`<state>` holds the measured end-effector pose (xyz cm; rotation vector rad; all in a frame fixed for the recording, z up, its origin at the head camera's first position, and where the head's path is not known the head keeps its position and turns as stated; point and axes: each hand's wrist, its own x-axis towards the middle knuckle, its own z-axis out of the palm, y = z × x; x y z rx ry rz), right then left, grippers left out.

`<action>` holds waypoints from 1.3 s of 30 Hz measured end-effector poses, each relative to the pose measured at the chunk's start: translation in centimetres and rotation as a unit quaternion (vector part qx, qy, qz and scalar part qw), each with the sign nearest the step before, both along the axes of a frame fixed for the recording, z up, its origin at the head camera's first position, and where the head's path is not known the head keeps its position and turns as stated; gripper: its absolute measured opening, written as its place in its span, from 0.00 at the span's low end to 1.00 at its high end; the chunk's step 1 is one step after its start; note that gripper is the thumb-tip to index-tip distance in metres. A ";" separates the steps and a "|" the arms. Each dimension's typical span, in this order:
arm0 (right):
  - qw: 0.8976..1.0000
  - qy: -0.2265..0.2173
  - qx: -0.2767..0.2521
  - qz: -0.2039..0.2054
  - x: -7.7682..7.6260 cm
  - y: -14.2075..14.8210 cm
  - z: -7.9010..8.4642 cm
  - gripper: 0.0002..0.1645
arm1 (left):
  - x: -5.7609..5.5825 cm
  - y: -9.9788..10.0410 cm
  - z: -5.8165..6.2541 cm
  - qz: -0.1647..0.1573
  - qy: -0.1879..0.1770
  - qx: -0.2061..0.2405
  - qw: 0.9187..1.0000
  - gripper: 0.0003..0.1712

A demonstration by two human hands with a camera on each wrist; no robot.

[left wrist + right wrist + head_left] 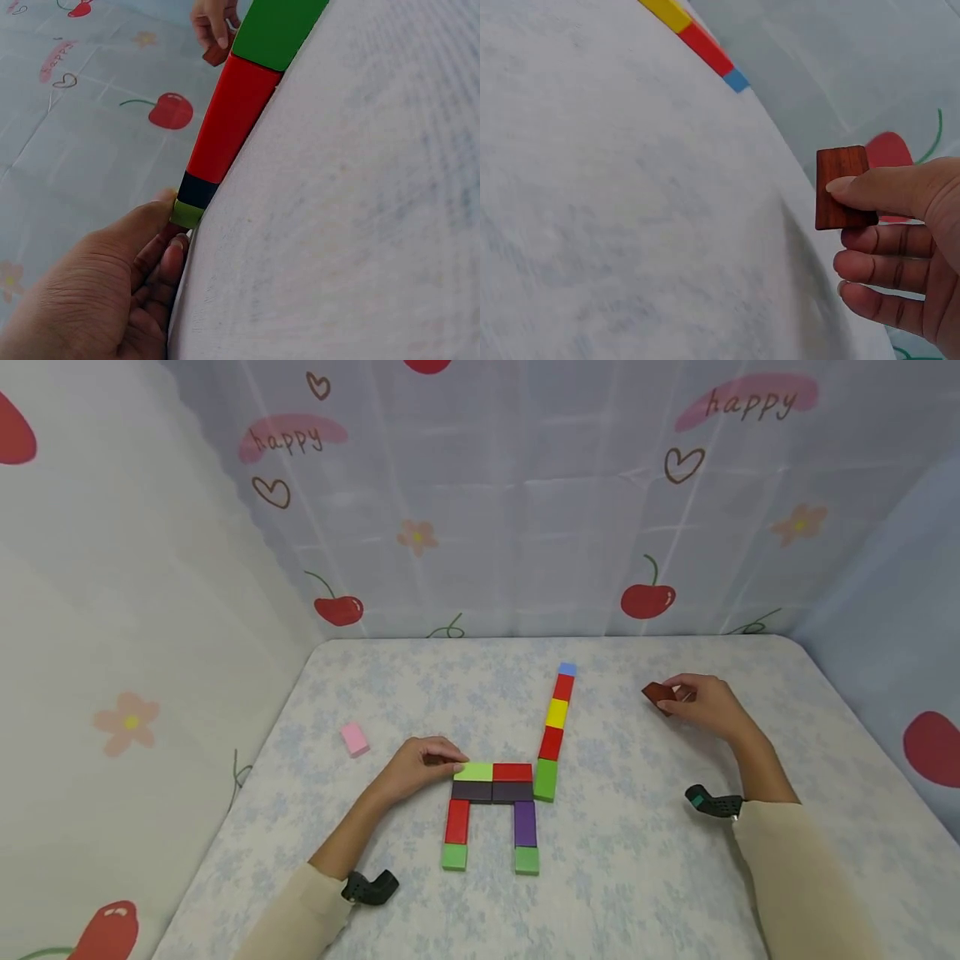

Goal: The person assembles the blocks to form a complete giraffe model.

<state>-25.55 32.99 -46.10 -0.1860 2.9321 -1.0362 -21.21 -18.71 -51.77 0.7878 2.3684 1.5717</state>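
Note:
My right hand (701, 700) pinches a small reddish-brown wooden block (845, 206) between thumb and fingers, raised off the table at the right. In the head view my left hand (422, 767) is at the left end of a flat figure made of colored blocks. Its thumb and fingers pinch the end of the lime green block (476, 772), which lies beside a red block (512, 772). Two dark blocks (472, 791) lie along their near side. Below run two legs, a red block (457, 822) and a purple block (525, 823), each ending in light green.
Right of the figure, a slanting line runs from a green block (546, 780) through red, yellow (557, 713) and red to a light blue block (567, 668). A pink block (355, 739) lies apart at the left. A printed curtain (495, 510) hangs behind the table (622, 860).

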 end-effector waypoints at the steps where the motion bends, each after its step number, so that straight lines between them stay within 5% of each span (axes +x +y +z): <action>1: 1.000 0.009 0.000 0.006 -0.1 -0.5 0.0 0.25 | 0.0 0.0 0.0 -0.002 0.001 0.000 1.000 0.10; 15: 0.992 0.117 0.034 0.006 -2.7 -5.2 -1.1 0.23 | 0.0 -0.2 0.0 -0.011 0.005 -0.005 1.000 0.10; 39: 0.989 0.059 0.132 0.023 -7.0 -9.2 -1.7 0.27 | 0.3 -0.5 0.8 -0.013 0.000 -0.001 1.000 0.10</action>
